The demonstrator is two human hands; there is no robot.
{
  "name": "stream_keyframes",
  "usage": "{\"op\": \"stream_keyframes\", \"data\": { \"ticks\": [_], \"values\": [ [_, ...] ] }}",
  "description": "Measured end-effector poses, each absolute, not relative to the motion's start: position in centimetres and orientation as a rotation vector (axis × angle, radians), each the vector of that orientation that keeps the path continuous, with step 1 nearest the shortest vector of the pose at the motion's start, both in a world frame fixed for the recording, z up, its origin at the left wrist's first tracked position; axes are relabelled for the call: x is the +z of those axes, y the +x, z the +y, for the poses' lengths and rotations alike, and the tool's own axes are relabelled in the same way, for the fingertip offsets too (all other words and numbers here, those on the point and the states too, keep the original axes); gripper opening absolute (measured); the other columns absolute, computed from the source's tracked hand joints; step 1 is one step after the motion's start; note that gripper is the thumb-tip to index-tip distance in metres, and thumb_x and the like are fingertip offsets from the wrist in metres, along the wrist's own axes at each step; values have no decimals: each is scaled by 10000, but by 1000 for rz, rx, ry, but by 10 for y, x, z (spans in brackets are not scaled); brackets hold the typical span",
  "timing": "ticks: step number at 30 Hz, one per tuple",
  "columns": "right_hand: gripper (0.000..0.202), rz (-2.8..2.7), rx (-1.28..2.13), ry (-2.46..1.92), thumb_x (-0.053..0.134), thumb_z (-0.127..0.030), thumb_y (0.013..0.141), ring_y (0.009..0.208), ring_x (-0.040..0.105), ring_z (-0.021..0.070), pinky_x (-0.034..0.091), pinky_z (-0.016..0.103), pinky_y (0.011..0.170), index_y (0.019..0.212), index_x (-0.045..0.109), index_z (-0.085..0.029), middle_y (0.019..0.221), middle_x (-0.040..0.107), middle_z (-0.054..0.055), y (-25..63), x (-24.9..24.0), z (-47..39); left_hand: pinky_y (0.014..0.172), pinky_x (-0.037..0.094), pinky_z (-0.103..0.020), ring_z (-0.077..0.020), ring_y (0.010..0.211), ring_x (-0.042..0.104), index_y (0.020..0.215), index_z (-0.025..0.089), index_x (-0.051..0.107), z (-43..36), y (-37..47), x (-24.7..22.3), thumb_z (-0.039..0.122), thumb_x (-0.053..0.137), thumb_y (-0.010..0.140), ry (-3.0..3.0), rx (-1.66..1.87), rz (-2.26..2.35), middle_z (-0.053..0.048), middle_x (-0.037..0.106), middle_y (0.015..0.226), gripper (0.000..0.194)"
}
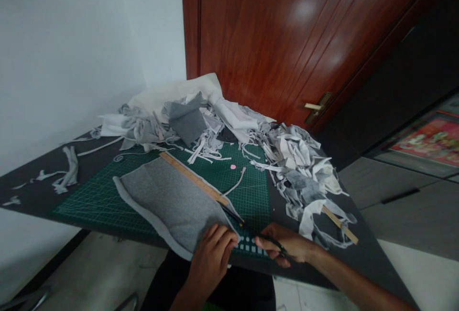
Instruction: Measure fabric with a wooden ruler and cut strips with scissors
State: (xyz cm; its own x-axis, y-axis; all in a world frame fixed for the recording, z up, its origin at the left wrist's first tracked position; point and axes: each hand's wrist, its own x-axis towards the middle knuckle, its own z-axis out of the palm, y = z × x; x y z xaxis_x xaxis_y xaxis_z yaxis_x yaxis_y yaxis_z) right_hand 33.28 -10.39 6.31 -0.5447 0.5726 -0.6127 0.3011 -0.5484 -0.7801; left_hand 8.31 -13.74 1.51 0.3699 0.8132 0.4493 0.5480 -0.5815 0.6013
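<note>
A piece of grey fabric (172, 201) lies on the green cutting mat (103, 206), its left edge rolled up. My left hand (214, 253) is closed on the fabric's near right corner, fingers curled over it. In my right hand (283, 244) is a pair of dark-handled scissors (247, 227), pointing left along the fabric's right edge. Whether the blades have fabric between them I cannot tell. A wooden ruler (193, 177) rests along the fabric's far right edge, just beyond the scissor tips. Beside it lies a thin curled fabric strip (236, 182).
Heaped fabric scraps (297, 153) cover the table's back and right side. A second wooden stick (340, 225) lies among scraps at the right. Small scraps (68, 170) sit on the left. A pink disc (233, 166) is on the mat. Behind stands a wooden door (258, 38).
</note>
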Motion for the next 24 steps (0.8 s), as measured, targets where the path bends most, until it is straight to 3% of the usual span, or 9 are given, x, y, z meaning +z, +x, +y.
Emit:
{"op": "stream_keyframes", "data": {
  "ticks": [10,24],
  "values": [
    [767,-1436,2182,-1389,758,-883,619,333,337,10,323,139,291,562,416,-199,464,394,-108,326,64,-102,829,413,-319,-198,906,574,965,220,631,-139,82,13,157,493,1053,2325,999,1144,-6,657,917,175],
    [760,-1383,2201,-1387,770,-869,627,338,317,6,305,134,296,573,401,-206,460,371,-117,318,68,-101,840,404,-328,-200,917,573,965,224,635,-140,81,10,173,496,1060,2352,966,1111,-6,658,931,176]
  ]
}}
